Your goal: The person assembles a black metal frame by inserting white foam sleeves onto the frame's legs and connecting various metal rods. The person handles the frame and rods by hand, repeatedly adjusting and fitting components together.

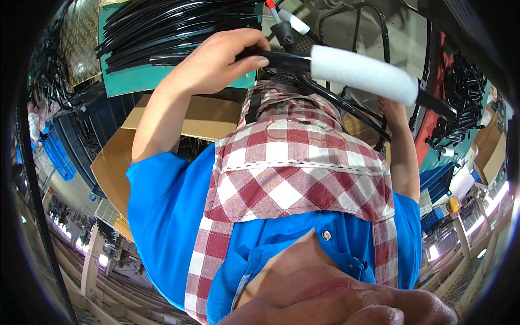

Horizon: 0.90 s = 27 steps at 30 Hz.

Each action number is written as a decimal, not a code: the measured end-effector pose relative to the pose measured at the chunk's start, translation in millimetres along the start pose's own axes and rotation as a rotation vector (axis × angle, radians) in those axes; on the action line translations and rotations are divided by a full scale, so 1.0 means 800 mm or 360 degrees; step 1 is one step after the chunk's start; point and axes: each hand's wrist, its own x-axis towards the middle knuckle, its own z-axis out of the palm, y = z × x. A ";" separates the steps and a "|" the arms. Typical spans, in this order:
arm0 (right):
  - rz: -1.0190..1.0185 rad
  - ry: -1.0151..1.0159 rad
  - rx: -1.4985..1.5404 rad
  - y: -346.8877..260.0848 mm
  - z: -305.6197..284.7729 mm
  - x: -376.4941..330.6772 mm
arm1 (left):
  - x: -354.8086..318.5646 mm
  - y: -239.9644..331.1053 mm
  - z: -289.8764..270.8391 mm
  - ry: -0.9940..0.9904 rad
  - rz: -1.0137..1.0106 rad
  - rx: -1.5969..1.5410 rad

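Note:
My left hand is closed around a black tube, its thumb and fingers meeting on it. Toward the right, a thick white foam-like sleeve surrounds this tube, and a black end comes out beyond it. My right hand is just below the sleeve, beside black bars; its fingers are mostly hidden, so what it touches cannot be made out. Under the tube lies a black tubular frame. A black fitting with a red-tipped piece stands near my left fingers.
Many long black tubes lie on a green surface at the far left. An open cardboard box is under my left arm. At the right, small black parts are heaped by a red edge. Blue crates stand left.

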 end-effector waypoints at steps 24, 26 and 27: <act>-0.0151 -0.0149 -0.0247 -0.010 -0.010 0.014 | -0.112 -0.040 0.014 0.0164 -0.0510 -0.1081; -0.0142 -0.0174 -0.0256 -0.012 -0.010 0.013 | -0.125 -0.043 0.015 0.0147 -0.0557 -0.1105; -0.0138 -0.0167 -0.0255 -0.012 -0.008 0.012 | -0.133 -0.052 0.020 0.0205 -0.0474 -0.1207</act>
